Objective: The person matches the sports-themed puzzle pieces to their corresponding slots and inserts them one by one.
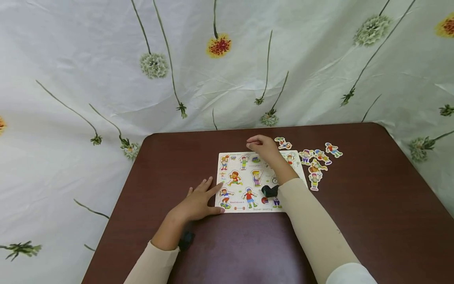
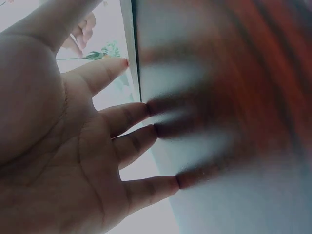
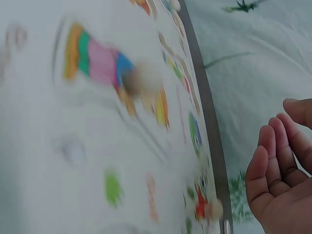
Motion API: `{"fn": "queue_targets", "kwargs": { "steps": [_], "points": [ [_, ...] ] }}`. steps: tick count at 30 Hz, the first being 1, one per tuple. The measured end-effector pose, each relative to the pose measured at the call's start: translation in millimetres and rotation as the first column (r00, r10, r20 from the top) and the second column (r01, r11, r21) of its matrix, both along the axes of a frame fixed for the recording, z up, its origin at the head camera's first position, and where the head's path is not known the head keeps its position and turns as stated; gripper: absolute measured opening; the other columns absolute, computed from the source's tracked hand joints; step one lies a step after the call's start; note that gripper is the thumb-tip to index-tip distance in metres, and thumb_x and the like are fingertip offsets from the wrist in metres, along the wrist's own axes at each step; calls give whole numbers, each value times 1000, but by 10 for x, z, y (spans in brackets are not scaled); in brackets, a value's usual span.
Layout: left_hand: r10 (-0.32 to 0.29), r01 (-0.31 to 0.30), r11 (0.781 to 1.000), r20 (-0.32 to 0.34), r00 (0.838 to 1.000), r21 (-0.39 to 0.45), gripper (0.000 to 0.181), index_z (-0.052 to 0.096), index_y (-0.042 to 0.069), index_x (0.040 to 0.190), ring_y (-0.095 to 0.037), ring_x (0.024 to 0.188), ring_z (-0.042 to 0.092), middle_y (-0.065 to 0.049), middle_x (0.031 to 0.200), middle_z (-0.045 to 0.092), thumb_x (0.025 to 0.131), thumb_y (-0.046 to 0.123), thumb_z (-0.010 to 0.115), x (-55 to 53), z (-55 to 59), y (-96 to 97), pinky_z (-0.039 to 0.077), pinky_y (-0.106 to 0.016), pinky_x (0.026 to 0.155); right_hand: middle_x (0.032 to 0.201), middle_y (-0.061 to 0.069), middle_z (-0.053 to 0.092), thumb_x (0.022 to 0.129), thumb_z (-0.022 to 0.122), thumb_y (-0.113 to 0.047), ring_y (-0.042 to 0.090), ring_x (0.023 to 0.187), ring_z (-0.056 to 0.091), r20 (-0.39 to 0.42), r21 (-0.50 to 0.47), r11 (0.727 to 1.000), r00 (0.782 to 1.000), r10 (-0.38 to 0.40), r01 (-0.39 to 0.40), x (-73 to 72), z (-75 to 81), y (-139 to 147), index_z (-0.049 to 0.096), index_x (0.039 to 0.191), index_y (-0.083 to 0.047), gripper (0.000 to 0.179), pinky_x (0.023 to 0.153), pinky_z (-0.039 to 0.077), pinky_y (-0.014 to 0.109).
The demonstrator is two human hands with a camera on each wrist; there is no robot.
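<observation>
A white puzzle board [image 1: 248, 180] with colourful sports figures lies flat on the dark table. My left hand [image 1: 196, 203] has its fingers spread, the thumb and forefinger at the board's left edge and the other fingertips on the tabletop. In the left wrist view those straight fingers [image 2: 139, 192] touch the table surface. My right hand [image 1: 267, 150] hovers over the board's far edge, fingers loosely bent. Nothing shows between the thumb and fingers [image 3: 263, 165] in the right wrist view. A golfer piece [image 1: 256, 178] sits in the board; the right forearm hides part of the board's right side.
Several loose figure pieces lie right of the board, among them a red-and-blue one [image 1: 333, 150] and a lower one [image 1: 315, 180]. Another piece [image 1: 283, 143] lies beyond the far edge. A flowered white cloth [image 1: 198, 86] hangs behind the brown table [image 1: 383, 205].
</observation>
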State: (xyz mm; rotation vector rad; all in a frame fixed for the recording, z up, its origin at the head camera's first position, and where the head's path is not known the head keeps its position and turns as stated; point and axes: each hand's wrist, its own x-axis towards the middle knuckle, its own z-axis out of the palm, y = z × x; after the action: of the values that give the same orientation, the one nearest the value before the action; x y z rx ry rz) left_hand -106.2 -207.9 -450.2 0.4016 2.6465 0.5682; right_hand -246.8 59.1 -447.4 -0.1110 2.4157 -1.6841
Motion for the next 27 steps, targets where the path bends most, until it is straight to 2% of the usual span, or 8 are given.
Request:
{"fn": "queue_targets", "kwargs": {
  "steps": [6,14,19,22,25,27],
  "points": [
    [-5,4,1000,-13,1000,-21,88,32,30,160,-37,158,13,-14,171,15,87,52,75,3,-1,-11,12,-71,120,116,9,65,101,63,-26,42,122,57,15,-58,995,997,-82,83,-95,20,371,66,124,-10,28,101,49,51],
    [-17,17,1000,-13,1000,-24,89,33,28,160,-35,158,14,-14,170,16,86,52,76,-12,-14,-12,13,-70,121,120,12,62,103,58,-26,37,111,56,-2,44,984,985,-171,171,-234,60,904,62,130,-6,33,94,48,49],
    [-22,22,999,-11,1000,-31,89,33,29,160,-35,159,14,-13,170,16,86,53,76,-16,-7,-16,13,-70,121,127,18,59,104,56,-22,35,115,57,-18,152,979,990,-137,138,-269,64,1086,60,132,-1,35,97,48,48],
    [-25,24,999,-13,1000,-36,89,33,29,160,-34,159,14,-13,170,16,86,54,75,-20,-6,-14,13,-70,121,124,18,60,105,54,-21,34,109,58,-17,248,963,994,-104,105,-280,53,1134,61,131,-3,32,91,48,45],
    [-24,24,999,-12,1000,-37,89,33,29,160,-34,159,14,-12,171,16,86,54,75,-22,-4,-13,13,-70,121,121,18,60,104,53,-17,33,106,57,-24,375,926,999,-36,43,-301,30,1144,62,130,-5,30,88,48,45],
    [-22,22,999,-11,1000,-37,89,33,29,160,-34,159,14,-12,171,16,86,54,75,-19,2,-13,13,-69,121,123,19,59,104,53,-13,34,106,56,-41,473,881,998,42,-17,-319,14,1131,63,128,-5,28,89,48,47]
  ]
}}
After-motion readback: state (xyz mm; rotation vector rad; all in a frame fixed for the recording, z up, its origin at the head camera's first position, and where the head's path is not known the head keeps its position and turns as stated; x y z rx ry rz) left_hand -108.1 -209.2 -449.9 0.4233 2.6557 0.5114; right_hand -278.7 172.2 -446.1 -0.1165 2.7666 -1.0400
